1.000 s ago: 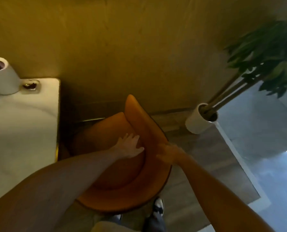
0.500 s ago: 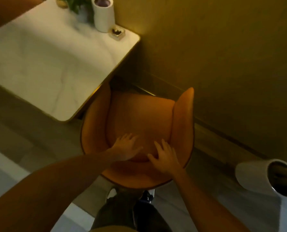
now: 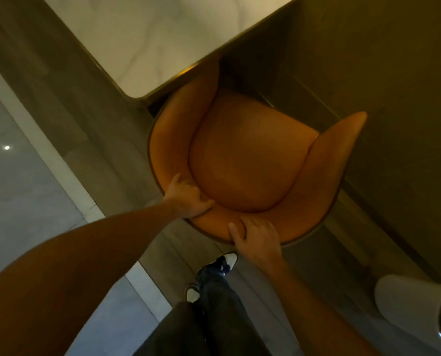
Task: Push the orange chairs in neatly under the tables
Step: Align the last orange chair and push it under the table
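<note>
An orange tub chair (image 3: 242, 152) stands right below me, its seat facing a white marble table (image 3: 147, 39) with a gold rim. The chair's left arm reaches just under the table's near corner; the right arm points at the wall. My left hand (image 3: 186, 199) grips the curved backrest on its left side, fingers over the top edge. On the rear of the backrest, my right hand (image 3: 255, 240) is wrapped over the rim, thumb on the inside.
A brown wall (image 3: 394, 98) runs close along the chair's right side. A white plant pot (image 3: 417, 312) stands on the floor at the lower right. My feet (image 3: 214, 276) are behind the chair. Glossy tiled floor (image 3: 21, 176) lies to the left.
The chair has turned to face the table and slid toward it, its left arm now under the corner. Both hands moved from the inside of the backrest to gripping its top rim.
</note>
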